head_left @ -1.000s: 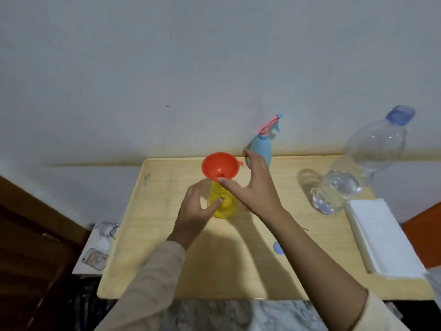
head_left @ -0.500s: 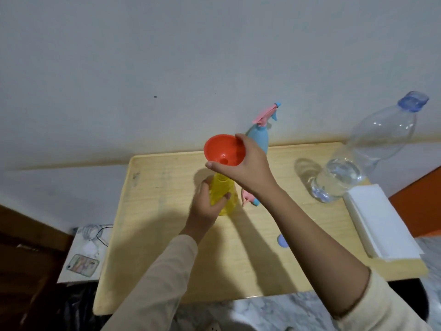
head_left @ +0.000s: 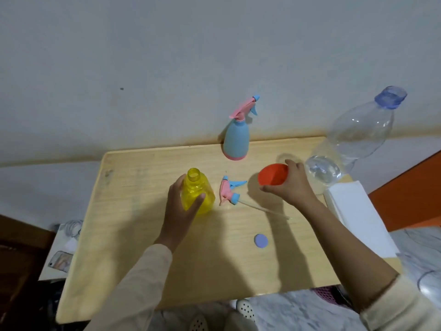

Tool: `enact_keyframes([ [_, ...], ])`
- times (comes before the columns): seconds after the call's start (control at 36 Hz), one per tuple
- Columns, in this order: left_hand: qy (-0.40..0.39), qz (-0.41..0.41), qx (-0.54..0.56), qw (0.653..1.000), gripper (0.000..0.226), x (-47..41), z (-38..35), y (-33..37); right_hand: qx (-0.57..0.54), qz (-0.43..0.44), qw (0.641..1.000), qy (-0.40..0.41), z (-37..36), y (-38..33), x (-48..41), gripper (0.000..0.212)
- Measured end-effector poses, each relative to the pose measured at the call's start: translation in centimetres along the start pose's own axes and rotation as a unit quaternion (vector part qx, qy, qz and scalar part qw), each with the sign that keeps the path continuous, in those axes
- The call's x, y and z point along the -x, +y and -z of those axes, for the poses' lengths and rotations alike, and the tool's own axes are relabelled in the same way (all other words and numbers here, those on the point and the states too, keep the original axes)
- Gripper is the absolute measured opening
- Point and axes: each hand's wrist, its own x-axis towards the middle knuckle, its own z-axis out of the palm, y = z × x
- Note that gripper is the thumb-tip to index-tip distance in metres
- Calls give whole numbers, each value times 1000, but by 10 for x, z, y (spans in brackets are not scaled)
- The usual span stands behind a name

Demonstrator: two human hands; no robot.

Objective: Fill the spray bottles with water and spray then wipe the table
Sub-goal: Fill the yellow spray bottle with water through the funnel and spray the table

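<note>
- The left hand (head_left: 181,211) is wrapped around the yellow bottle (head_left: 198,192), fingers curled on its belly. The bottle stands upright on the table (head_left: 143,235), left of centre, with its neck open.
- The right hand (head_left: 293,185) pinches the rim of the orange funnel (head_left: 273,177), holding it just in front of the big water bottle (head_left: 353,139).
- The step looks like setting the funnel aside. It should go down on bare wood, away from the open water bottle and clear of the spray head (head_left: 229,191) and its thin tube, which lie between the hands.
- The left hand should hold the yellow bottle steady, since an uncapped bottle spills easily. The spray head is probably next, tube first into the neck.
- I cannot tell how full the yellow bottle is.
- A second ago the funnel sat in the yellow bottle's neck, and half a second ago it was lifted just above it. Now it is well off to the right.
- The left hand has kept its hold throughout, and the blue spray bottle (head_left: 236,139) has stayed by the wall.
</note>
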Motion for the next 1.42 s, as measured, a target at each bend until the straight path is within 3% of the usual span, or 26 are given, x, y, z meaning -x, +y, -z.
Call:
enact_keyframes([
  [0.28, 48, 13, -11, 999, 69, 7, -28, 2, 114, 9, 990, -77, -9, 27, -24, 99],
  [0.69, 34, 33, -21, 999, 69, 15, -26, 8, 65, 68, 989, -115, -12, 39, -24, 99],
  [0.86, 23, 32, -20, 999, 66, 19, -22, 7, 128, 128, 981, -68, -8, 25, -24, 81],
  [0.94, 27, 35, -20, 999, 67, 22, -23, 7, 84, 197, 976, -35, -17, 14, -20, 60],
  [1.11, 35, 35, -20, 999, 72, 23, -27, 3, 69, 263, 954, -122, -67, -14, -6, 38],
  [1.28, 37, 28, -22, 999, 71, 23, -28, 3, 149, 190, 960, -138, -114, -9, -12, 38],
  [1.42, 39, 28, -26, 998, 71, 23, -28, 3, 125, 174, 964, -154, -115, -13, -20, 27],
])
